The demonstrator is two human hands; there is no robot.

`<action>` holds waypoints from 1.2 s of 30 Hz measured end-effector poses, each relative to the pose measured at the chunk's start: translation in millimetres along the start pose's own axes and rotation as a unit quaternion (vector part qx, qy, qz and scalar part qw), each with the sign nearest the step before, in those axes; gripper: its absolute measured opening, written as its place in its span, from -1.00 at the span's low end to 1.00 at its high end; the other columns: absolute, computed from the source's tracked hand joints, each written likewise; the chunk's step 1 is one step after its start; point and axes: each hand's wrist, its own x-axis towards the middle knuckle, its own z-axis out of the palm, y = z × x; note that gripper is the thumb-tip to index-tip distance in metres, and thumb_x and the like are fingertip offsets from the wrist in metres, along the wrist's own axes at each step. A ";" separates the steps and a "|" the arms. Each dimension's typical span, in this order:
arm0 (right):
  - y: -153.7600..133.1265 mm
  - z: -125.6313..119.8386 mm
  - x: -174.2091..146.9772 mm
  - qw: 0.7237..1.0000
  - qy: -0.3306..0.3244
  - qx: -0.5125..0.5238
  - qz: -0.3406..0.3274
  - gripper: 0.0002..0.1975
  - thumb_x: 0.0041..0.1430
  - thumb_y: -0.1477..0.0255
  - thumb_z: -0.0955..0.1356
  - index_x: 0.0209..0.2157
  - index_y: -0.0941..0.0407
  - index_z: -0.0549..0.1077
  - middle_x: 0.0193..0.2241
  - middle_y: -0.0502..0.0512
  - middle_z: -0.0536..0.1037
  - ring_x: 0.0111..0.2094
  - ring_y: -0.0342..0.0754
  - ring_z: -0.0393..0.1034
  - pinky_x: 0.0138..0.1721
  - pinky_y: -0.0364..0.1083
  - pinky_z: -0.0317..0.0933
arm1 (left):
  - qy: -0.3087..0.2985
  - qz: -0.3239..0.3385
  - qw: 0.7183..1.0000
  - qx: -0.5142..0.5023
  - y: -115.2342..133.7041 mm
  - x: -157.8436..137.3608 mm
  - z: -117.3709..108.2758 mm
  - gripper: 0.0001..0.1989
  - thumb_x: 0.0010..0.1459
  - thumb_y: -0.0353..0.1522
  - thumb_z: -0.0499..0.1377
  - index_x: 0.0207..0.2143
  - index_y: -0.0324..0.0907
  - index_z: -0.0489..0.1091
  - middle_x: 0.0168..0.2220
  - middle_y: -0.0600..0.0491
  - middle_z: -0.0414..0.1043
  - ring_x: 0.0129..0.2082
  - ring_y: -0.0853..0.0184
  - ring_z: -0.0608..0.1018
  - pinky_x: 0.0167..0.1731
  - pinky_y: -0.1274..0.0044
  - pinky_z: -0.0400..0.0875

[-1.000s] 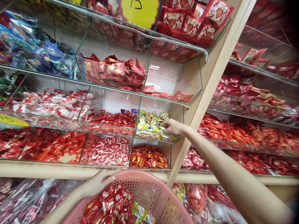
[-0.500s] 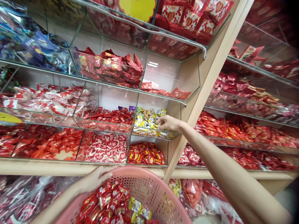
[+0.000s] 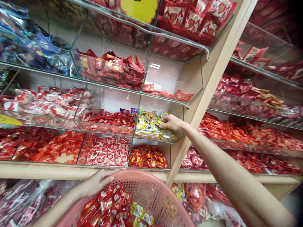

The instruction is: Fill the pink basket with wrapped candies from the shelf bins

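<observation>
My left hand (image 3: 96, 183) lies over the left part of the rim of a pink perforated plastic basket (image 3: 151, 181), its thumb on the inner side and its fingers along the rim by the shelf edge. Inside the basket are many red-wrapped candies (image 3: 115, 201) and several yellow-and-white wrapped candies (image 3: 139, 210). My right hand (image 3: 172, 122) reaches into a clear bin of yellow-wrapped candies (image 3: 149, 121). Its fingers are curled together at the right side of that pile; what they pinch, if anything, is too small to make out.
Clear dividers and front panels (image 3: 106, 127) split the shelves into bins of wrapped sweets. A slanting wooden upright (image 3: 203, 82) stands right beside my right forearm. Below the wooden ledge (image 3: 47, 170) lie bagged sweets (image 3: 26, 198). A yellow sign (image 3: 139, 9) hangs above.
My right hand has shifted very slightly at the yellow candy pile. My left hand and the basket look almost the same as before.
</observation>
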 end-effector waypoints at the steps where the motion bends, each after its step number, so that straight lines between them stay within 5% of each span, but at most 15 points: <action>1: 0.5 2.1 2.5 1.000 0.012 -0.016 -0.009 -0.72 -0.19 0.39 0.39 -0.36 0.21 0.39 -0.54 -0.06 0.37 -0.48 -0.20 0.20 -0.45 -0.21 0.10 | 0.001 -0.004 1.000 0.004 0.1 -0.2 0.1 -0.50 0.12 -0.14 -0.01 0.11 -0.07 0.11 0.12 0.07 0.16 0.12 0.24 0.21 0.13 0.36 -0.02; 10: 6.9 21.6 11.7 0.994 -0.013 -0.100 -0.044 -0.77 -0.17 0.33 0.36 -0.45 0.19 0.37 -0.58 -0.09 0.25 -0.49 -0.19 0.10 -0.47 -0.20 -0.02 | 0.003 -0.013 1.000 -0.019 2.7 -0.7 -0.3 -0.51 0.11 -0.13 0.01 0.09 -0.03 0.14 0.10 0.09 0.19 0.11 0.22 0.23 0.13 0.34 -0.02; 23: -4.4 4.5 4.9 0.991 -0.003 -0.100 -0.090 -0.68 -0.11 0.17 0.30 -0.57 0.13 0.17 -0.62 -0.12 0.08 -0.54 -0.21 -0.04 -0.51 -0.19 -0.11 | -0.011 -0.015 0.999 -0.036 11.9 -2.3 0.3 -0.49 0.11 -0.13 0.00 0.10 -0.09 0.14 0.11 0.06 0.17 0.12 0.22 0.21 0.14 0.36 -0.03; 30: -3.0 20.7 12.6 0.989 -0.017 -0.131 -0.061 -0.75 -0.19 0.32 0.36 -0.55 0.14 0.20 -0.61 -0.12 0.14 -0.53 -0.21 -0.01 -0.51 -0.19 -0.11 | -0.007 -0.013 1.000 -0.020 12.6 -1.7 0.6 -0.48 0.11 -0.10 -0.02 0.10 -0.07 0.15 0.12 0.08 0.18 0.11 0.20 0.23 0.13 0.37 -0.01; 36: -1.8 26.0 11.5 0.986 -0.009 -0.134 -0.094 -0.71 -0.09 0.24 0.30 -0.59 0.14 0.13 -0.61 -0.11 0.11 -0.53 -0.22 -0.05 -0.51 -0.19 -0.13 | 0.002 -0.027 1.000 -0.003 14.8 -4.8 -1.0 -0.46 0.11 -0.09 -0.03 0.11 -0.09 0.13 0.12 0.06 0.18 0.11 0.21 0.22 0.14 0.37 -0.05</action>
